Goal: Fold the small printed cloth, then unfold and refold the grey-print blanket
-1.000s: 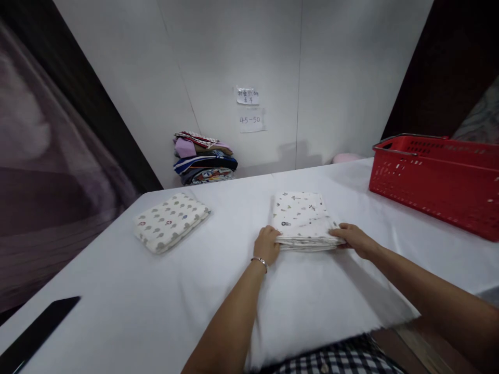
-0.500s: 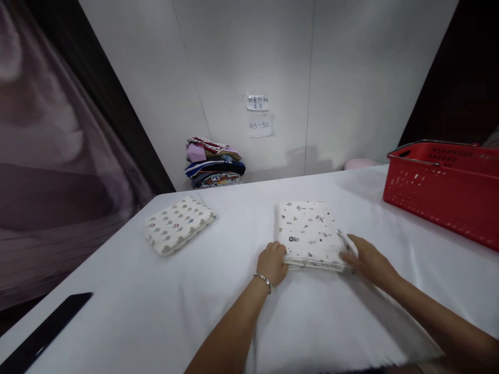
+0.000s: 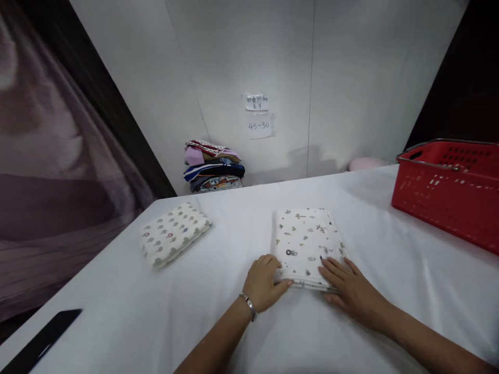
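A folded white cloth point(image 3: 304, 241) printed with small palms and animals lies flat on the table in front of me. At its near-left corner is my left hand point(image 3: 263, 283), a metal bangle on the wrist. Its thumb touches the near edge, apart from the curved fingers by the left side. My right hand point(image 3: 353, 291) rests open on the near-right corner, fingers stretched over the top and thumb at the near edge. Farther left, untouched, sits another folded cloth point(image 3: 175, 234), white with grey-green tree shapes.
A red plastic basket point(image 3: 448, 208) with a metal handle stands at the right of the white-covered table point(image 3: 128, 317). Against the back wall is a stack of folded fabrics point(image 3: 213, 166). A flat black object point(image 3: 42, 340) lies at the near left; paper notes point(image 3: 260, 126) hang on the wall.
My right hand has gone from handling the cloth's right edge to lying flat on its near-right corner. The left hand's thumb and fingers have spread. The right edge now lies flatter.
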{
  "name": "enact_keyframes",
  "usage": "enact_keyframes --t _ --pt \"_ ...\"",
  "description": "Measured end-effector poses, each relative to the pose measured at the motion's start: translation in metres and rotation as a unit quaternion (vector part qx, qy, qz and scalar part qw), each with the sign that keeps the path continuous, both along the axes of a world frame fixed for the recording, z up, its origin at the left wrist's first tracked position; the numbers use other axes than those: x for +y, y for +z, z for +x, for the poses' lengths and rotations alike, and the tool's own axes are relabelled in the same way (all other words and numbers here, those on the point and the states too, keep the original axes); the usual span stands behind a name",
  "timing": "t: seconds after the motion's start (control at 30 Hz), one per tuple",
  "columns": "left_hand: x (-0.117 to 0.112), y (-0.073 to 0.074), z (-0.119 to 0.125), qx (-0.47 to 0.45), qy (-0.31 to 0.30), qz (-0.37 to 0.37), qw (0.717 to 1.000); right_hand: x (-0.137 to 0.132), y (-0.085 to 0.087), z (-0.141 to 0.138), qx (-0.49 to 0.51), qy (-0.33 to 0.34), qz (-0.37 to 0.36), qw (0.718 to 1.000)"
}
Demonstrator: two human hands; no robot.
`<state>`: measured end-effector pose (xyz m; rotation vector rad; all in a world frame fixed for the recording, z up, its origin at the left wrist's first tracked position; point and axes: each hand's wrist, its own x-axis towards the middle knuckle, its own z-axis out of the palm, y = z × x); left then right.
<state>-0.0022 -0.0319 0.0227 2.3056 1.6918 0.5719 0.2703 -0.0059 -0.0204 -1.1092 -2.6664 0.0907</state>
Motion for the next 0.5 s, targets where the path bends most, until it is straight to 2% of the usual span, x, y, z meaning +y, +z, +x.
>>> enact_keyframes --t 0.1,0.2,0.27,0.37,0.43,0.5 --pt "0.015 0.005 0.016 -0.032 -0.028 0.036 0.998 0.022 0.028 -0.023 0.031 -0.001 0.008 0.999" --pt "0.033 -0.007 0.031 0.009 -0.043 0.028 0.999 0.067 0.038 -0.043 0.049 -0.026 0.021 0.998" --pt "0.041 -0.019 0.035 0.044 -0.041 -0.007 0.998 0.102 0.030 -0.045 0.029 -0.074 0.012 0.997" --pt "0.041 -0.033 0.035 0.062 -0.042 -0.041 0.996 0.142 0.008 -0.036 -0.012 -0.157 -0.020 0.987" --pt "0.038 -0.036 0.034 0.057 -0.041 -0.043 0.997 0.152 -0.004 -0.029 -0.024 -0.172 -0.023 0.985" --pt "0.035 -0.036 0.033 0.053 -0.036 -0.044 0.997 0.153 -0.010 -0.026 -0.029 -0.166 -0.016 0.986"
